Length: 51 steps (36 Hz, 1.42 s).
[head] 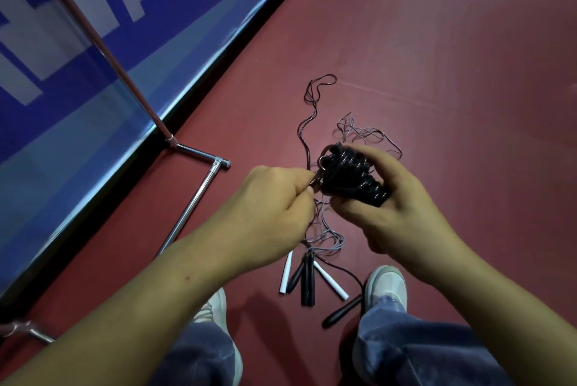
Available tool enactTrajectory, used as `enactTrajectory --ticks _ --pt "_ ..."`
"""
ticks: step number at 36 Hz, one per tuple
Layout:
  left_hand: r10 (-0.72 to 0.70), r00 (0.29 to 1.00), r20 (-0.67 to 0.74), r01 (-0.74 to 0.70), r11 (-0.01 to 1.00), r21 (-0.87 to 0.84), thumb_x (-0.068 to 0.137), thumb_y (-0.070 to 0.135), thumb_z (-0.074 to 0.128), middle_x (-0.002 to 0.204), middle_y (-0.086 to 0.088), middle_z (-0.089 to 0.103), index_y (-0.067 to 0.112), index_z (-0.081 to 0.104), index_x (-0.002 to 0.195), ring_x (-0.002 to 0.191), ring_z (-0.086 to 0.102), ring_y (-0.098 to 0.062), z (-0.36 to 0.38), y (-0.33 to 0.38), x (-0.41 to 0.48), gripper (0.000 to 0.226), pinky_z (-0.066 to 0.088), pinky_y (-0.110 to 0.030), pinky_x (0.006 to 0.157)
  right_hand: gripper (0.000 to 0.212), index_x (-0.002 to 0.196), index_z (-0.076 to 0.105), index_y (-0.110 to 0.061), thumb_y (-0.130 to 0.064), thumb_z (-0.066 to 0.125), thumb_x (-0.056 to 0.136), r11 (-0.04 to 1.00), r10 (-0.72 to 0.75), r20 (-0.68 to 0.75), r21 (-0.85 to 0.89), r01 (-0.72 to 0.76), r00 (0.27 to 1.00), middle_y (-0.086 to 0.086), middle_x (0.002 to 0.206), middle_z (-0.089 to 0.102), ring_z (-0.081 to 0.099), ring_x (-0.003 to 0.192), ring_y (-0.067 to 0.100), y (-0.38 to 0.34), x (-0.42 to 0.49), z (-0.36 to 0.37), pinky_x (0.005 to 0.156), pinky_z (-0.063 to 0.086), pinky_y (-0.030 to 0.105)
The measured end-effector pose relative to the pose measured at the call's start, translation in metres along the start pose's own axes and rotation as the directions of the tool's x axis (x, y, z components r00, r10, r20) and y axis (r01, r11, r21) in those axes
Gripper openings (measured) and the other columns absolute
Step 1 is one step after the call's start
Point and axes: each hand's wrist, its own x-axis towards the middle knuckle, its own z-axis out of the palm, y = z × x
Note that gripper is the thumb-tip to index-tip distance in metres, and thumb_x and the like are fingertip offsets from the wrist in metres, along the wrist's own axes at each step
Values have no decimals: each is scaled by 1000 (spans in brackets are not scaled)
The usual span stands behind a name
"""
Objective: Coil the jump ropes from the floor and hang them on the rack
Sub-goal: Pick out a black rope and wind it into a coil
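I'm gripping the glossy black coiled jump rope point(352, 176) in my curled right hand point(402, 214) so it can't unspool, left hand point(274, 204) at its 9 o'clock pinching the tail end, probably for tucking.

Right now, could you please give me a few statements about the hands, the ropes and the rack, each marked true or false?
1. The right hand grips a black coiled rope. True.
2. The left hand is flat and empty. False: it pinches the rope at the edge of the coil.
3. White handles lie on the floor between the person's shoes. True.
4. Every rope already hangs on the rack. False: loose ropes lie tangled on the floor.
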Motion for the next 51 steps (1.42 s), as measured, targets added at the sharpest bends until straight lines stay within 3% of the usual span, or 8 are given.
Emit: enactTrajectory --ticks 8,17,24,29,33,39,45,51 --pt "202 976 -86 -191 974 123 95 27 56 57 -3 60 11 66 76 54 52 -23 -6 -11 -4 27 39 -26 49 46 124 60 -16 13 65 89 996 44 44 79 -48 998 -14 55 60 50 39 -1 2 -1 -4 43 37 7" --pt "144 982 -125 -174 945 -278 77 9 74 80 0 69 16 72 113 64 66 -20 -5 -1 -12 37 57 -38 60 45 118 63 -24 10 65 89 992 81 43 90 -85 996 -11 53 54 37 39 6 1 1 -5 40 31 18" --pt "33 995 -96 -68 921 -385 89 14 72 60 -7 69 14 76 81 42 61 -24 -20 7 -8 9 48 -28 40 51 124 61 -23 11 68 86 997 34 157 -81 -21 987 -4 68 65 44 46 3 -1 -6 -1 44 37 13" --pt "-21 995 -99 -13 945 -327 88 24 73 48 -7 63 8 73 70 33 49 -10 -26 7 -4 24 37 -18 39 57 124 62 -30 8 72 83 977 25 237 -210 26 971 -4 100 73 70 83 23 -1 -8 2 75 59 37" --pt "-197 980 -3 158 799 -581 95 25 65 47 -14 56 2 64 73 32 36 -18 -28 3 2 32 26 -18 39 50 120 59 -25 9 72 85 992 74 282 -122 -41 957 -10 82 70 58 62 -1 -2 -11 2 56 46 12" --pt "-281 955 94 227 491 -841 101 27 53 42 -8 46 8 56 76 26 26 -12 -24 2 5 31 17 -18 41 50 123 58 -18 14 69 86 991 98 302 56 -120 948 -9 79 69 57 50 -3 -9 -15 2 48 41 7" --pt "-284 958 49 193 508 -839 100 28 52 49 -7 41 -2 63 108 41 21 -15 -30 -6 7 32 11 -30 49 49 120 64 -25 9 70 85 971 88 220 199 -133 972 -4 73 62 39 47 10 -7 -14 3 42 32 21" --pt "-180 983 19 113 528 -842 94 35 55 65 -3 46 10 78 89 59 27 -20 -24 -6 5 34 27 -30 52 46 119 62 -23 11 65 87 913 119 215 361 -192 969 2 65 45 22 51 15 -2 -7 -1 50 15 29"
